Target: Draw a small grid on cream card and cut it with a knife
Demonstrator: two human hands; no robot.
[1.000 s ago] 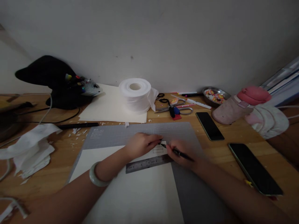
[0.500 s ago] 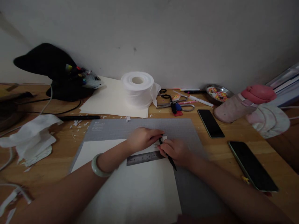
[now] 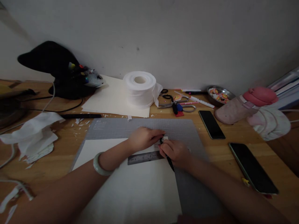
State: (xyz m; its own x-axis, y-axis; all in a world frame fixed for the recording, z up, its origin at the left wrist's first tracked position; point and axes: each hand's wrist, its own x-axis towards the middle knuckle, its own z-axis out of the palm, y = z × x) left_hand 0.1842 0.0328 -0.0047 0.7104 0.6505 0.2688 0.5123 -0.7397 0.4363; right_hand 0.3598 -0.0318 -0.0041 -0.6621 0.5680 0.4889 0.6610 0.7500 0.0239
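Observation:
My right hand (image 3: 177,153) is closed around a slim black pen-like tool (image 3: 170,161), its tip close to a small drawn box near the top right corner of a white sheet (image 3: 140,189). Just left of it, my left hand (image 3: 146,138) reaches over the sheet, its fingertips near that corner and the tool's tip; what they pinch, if anything, is too small to make out. A metal ruler (image 3: 144,157) lies across the sheet below my left hand. Under the sheet is a grey cutting mat (image 3: 182,127).
Behind the mat stand a white tissue roll (image 3: 140,93), scissors (image 3: 165,105) and pens. To the right are two phones (image 3: 211,124), a pink bottle (image 3: 238,109) and a metal bowl (image 3: 220,96). Crumpled tissue (image 3: 35,133), cables and paper scraps lie left.
The whole view has shifted slightly. The hands keep nearly the same places on the sheet, and the black tool is tilted slightly differently.

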